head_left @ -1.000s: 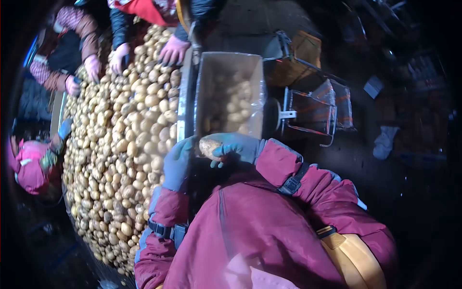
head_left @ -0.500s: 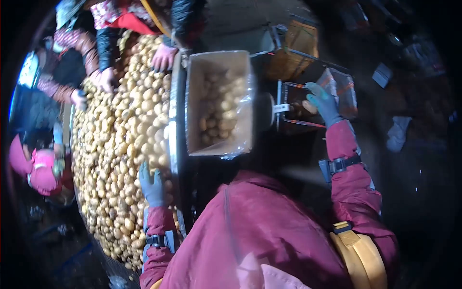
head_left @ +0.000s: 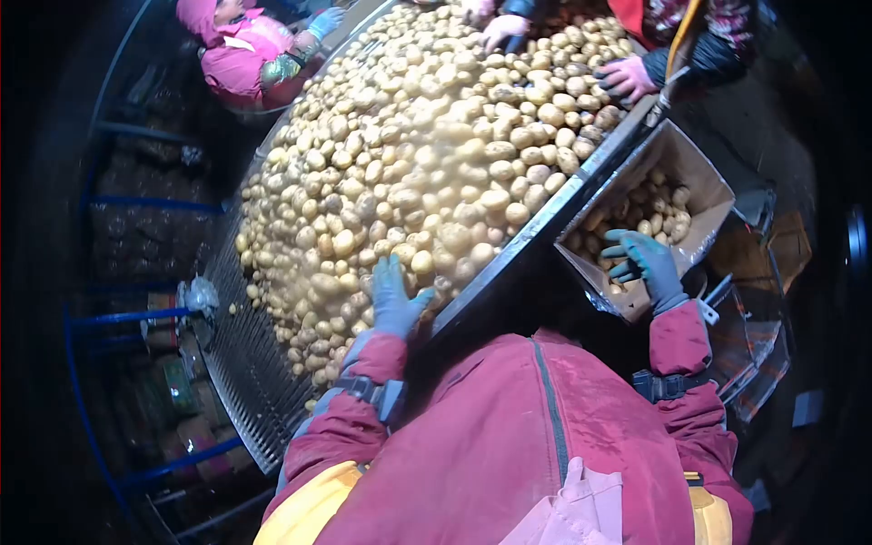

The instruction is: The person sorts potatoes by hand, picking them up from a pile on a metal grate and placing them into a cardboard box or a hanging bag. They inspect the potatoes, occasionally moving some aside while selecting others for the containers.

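Observation:
A broad heap of potatoes [head_left: 363, 218] covers the sorting table, whose metal rim [head_left: 545, 215] runs diagonally on the right. My left hand [head_left: 395, 298], in a blue-grey glove, rests at the near edge of the heap with its fingers spread and nothing held in them. Beyond the rim stands a plastic-lined cardboard box [head_left: 708, 186] with potatoes inside. My right hand [head_left: 649, 263], gloved too, is over the near part of this box, fingers apart and no potato held in them.
A co-worker in pink [head_left: 241, 59] is across the table at the upper left. Other people's gloved hands [head_left: 627, 80] touch potatoes at the top right. A slatted metal grate [head_left: 250, 363] and blue rails [head_left: 154, 318] lie left. A wire-framed bin [head_left: 749, 350] stands right of the box.
The view has turned toward the table. My right hand has moved from the wire-framed bin, where it was beside a potato, to above the cardboard box. My left hand remains at the heap's edge.

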Demonstrator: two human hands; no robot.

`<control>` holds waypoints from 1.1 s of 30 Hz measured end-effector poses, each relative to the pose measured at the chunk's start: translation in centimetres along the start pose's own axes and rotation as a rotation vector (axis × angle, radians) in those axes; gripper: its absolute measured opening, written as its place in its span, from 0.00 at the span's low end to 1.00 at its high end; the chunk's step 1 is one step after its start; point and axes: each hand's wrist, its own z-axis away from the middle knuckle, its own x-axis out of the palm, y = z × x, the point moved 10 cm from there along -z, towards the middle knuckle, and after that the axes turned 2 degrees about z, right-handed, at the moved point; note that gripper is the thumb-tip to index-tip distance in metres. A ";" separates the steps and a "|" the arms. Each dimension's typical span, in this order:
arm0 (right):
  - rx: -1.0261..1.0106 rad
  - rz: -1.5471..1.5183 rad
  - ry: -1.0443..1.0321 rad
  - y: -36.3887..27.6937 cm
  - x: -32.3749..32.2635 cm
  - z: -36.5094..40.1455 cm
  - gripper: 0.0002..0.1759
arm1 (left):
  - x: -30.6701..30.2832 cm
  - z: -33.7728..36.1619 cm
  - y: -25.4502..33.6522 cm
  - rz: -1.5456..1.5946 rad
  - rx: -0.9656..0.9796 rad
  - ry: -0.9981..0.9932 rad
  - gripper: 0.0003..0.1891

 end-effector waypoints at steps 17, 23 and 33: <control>-0.410 0.653 -0.219 -3.5 25.2 -12.3 0.29 | -2.0 -20.4 -4.1 0.653 -0.001 0.121 0.36; -0.501 1.123 -0.140 -1.6 29.3 -14.9 0.34 | -16.8 -11.7 -9.6 0.257 -0.002 0.480 0.32; 0.071 0.296 -0.249 -2.3 29.1 -15.8 0.22 | -11.6 -7.5 -12.4 -0.195 -0.224 0.307 0.46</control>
